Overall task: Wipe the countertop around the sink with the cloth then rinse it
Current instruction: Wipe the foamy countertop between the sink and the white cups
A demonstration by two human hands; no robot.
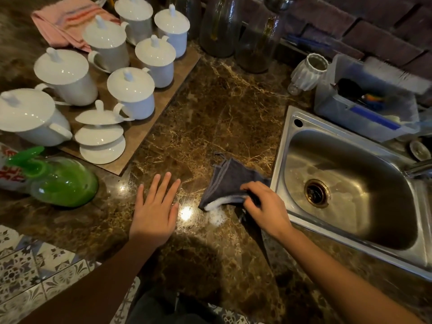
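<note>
A dark grey cloth (228,181) lies on the brown marble countertop (217,113) just left of the steel sink (350,190). My right hand (264,204) grips the cloth's near right edge, fingers curled round it. White foam (216,217) shows under the cloth's near corner and on the counter beside it. My left hand (155,209) rests flat on the counter to the left of the cloth, fingers straight and spread, holding nothing. The sink basin is wet, with a drain (317,192) in its middle.
A wooden board (161,127) with several white lidded cups stands at the back left. A green spray bottle (58,181) lies at the left. Glass bottles (221,26) stand at the back. A plastic bin (364,106) sits behind the sink, a tap (420,168) at its right.
</note>
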